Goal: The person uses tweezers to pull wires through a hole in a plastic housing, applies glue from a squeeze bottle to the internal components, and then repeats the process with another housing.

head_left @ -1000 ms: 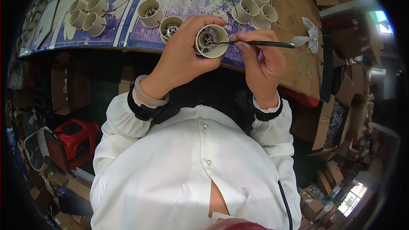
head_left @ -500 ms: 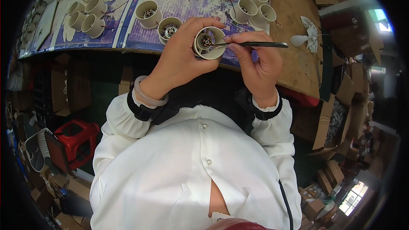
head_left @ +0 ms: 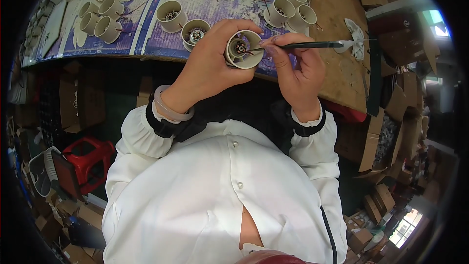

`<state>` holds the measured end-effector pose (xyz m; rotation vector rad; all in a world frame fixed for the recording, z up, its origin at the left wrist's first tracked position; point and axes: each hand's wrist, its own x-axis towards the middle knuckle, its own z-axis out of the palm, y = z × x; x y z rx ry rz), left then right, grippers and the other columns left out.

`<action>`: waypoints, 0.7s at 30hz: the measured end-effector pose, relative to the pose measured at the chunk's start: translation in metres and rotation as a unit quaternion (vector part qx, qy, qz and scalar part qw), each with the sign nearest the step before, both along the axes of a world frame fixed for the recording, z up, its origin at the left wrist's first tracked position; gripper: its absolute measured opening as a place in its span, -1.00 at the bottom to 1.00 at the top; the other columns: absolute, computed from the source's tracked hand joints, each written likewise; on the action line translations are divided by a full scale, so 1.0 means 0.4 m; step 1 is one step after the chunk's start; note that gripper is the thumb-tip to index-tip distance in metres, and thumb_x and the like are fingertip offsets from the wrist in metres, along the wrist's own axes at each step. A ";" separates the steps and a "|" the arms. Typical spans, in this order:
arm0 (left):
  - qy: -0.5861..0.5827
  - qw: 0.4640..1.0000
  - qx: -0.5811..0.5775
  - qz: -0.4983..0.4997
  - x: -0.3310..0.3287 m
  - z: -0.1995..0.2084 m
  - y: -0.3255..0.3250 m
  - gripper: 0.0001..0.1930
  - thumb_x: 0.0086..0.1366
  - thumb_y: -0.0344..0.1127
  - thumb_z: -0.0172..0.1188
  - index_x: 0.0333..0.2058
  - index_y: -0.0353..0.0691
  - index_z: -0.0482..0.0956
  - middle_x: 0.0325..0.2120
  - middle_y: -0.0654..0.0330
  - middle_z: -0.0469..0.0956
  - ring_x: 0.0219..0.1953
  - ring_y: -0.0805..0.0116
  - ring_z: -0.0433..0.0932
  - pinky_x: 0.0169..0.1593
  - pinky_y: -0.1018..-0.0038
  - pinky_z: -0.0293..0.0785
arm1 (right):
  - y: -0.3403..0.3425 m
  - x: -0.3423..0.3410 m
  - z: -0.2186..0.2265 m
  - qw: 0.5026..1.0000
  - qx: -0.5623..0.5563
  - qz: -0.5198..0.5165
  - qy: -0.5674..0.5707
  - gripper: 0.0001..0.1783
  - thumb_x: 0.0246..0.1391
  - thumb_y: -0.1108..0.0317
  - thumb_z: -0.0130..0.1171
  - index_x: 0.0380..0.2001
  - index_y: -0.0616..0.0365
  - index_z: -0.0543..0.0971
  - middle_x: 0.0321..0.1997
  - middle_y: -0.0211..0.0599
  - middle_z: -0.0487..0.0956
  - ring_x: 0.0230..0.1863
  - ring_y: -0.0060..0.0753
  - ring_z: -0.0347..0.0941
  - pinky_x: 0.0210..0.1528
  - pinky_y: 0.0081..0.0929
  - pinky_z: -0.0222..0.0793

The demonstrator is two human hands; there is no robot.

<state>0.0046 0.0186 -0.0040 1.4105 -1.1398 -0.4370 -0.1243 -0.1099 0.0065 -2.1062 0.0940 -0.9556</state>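
Observation:
My left hand [head_left: 207, 63] is wrapped round an off-white round cup-shaped housing [head_left: 251, 61], tilted so that its mouth faces me. Inside sits a small round motor-like part [head_left: 240, 48] with short wires. In the pinched fingers of my right hand [head_left: 300, 71] is a slim black tool [head_left: 312, 45], perhaps tweezers. Its thin tip reaches into the housing's mouth beside the wires, and its blunt end points right. Just left of my left hand, a similar housing [head_left: 195, 35] with a metal part inside stands on the table.
More such housings [head_left: 171, 16] with trailing wires stand on the worn purple-and-white table covering [head_left: 141, 24]. Brown board [head_left: 337, 76] forms the table's right part, with a crumpled white cloth [head_left: 358, 39] on it. A red stool [head_left: 90, 161] and cardboard boxes [head_left: 386, 132] flank me.
The held housing has shifted slightly right. The black tool has moved right too, its far end swinging a little up, and its tip has drawn back from the part's centre.

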 end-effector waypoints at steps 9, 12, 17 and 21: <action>0.122 0.991 0.006 -0.049 0.017 0.003 0.010 -0.48 0.01 -0.52 0.25 0.02 -0.26 0.39 -0.11 0.20 0.50 -0.07 0.44 0.48 0.01 0.54 0.39 | 0.001 -0.004 0.032 0.972 0.207 -0.005 -0.112 -0.89 0.21 0.49 0.08 -0.21 0.24 0.43 -0.30 -0.27 0.55 -0.30 -0.53 0.48 -0.24 -0.65 0.40; 0.273 0.960 0.028 -0.059 0.039 0.003 0.016 -0.49 0.09 -0.47 0.19 0.06 -0.30 0.34 -0.08 0.16 0.48 -0.05 0.39 0.47 0.05 0.49 0.38 | -0.043 -0.007 0.038 0.943 0.271 0.046 -0.189 -0.88 0.24 0.46 0.05 -0.18 0.21 0.45 -0.34 -0.33 0.51 -0.33 -0.56 0.43 -0.29 -0.67 0.35; 0.371 0.923 -0.006 -0.100 0.045 -0.005 0.011 -0.49 0.15 -0.41 0.16 0.10 -0.30 0.30 -0.07 0.11 0.48 -0.03 0.36 0.46 0.08 0.44 0.38 | -0.018 -0.031 0.029 0.986 0.137 -0.016 0.092 -0.85 0.16 0.49 0.14 -0.19 0.23 0.49 -0.37 -0.36 0.49 -0.35 -0.57 0.40 -0.32 -0.66 0.31; 0.363 0.927 0.023 -0.097 0.046 -0.007 0.012 -0.48 0.17 -0.38 0.17 0.12 -0.30 0.28 -0.06 0.08 0.49 -0.01 0.35 0.46 0.08 0.44 0.38 | -0.007 -0.017 0.018 0.995 -0.019 -0.005 0.095 -0.81 0.04 0.52 0.24 -0.24 0.27 0.53 -0.39 -0.38 0.50 -0.38 -0.57 0.40 -0.33 -0.65 0.29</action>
